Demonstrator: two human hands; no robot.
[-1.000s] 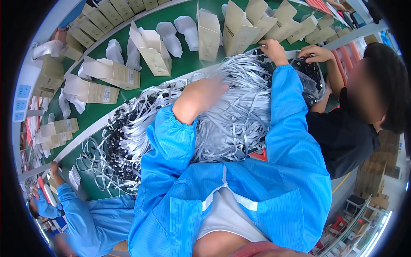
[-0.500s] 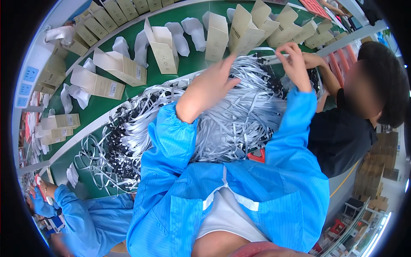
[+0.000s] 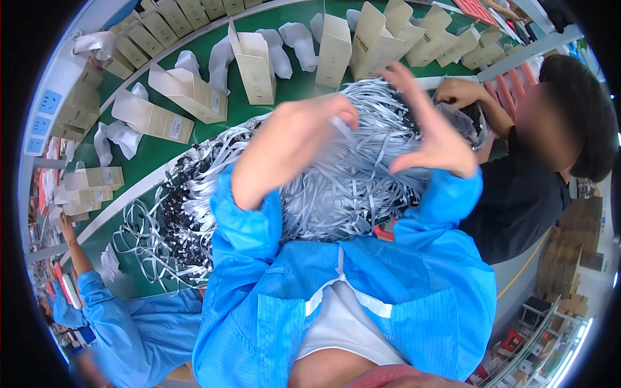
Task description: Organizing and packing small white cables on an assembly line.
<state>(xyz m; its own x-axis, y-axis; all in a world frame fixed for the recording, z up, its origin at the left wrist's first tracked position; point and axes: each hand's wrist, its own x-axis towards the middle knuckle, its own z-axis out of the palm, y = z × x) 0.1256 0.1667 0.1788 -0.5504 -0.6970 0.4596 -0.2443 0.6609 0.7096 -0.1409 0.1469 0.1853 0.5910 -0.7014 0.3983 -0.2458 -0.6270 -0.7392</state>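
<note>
A large heap of silver-grey flat straps (image 3: 362, 181) with black ends covers the bench in front of me. My left hand (image 3: 288, 142) is over the heap, slightly blurred, its fingers curled together. A pale strap end (image 3: 343, 127) shows at its fingertips; the rest of that strap is lost among the others. Over the right part of the heap, my right hand (image 3: 433, 132) has thumb and fingers spread wide, with nothing seen between them.
Open beige cartons (image 3: 254, 68) and white wrapped items (image 3: 299, 46) stand along the green conveyor (image 3: 242, 111) beyond the heap. A co-worker in black (image 3: 517, 200) reaches in at right. Another in blue (image 3: 139, 330) works at left, one arm stretched to the cartons.
My right hand has opened from a pinch and come down and left. The left hand has drawn back toward me, its fingers curling. Cartons have shifted slightly right. The left co-worker's arm has reached forward.
</note>
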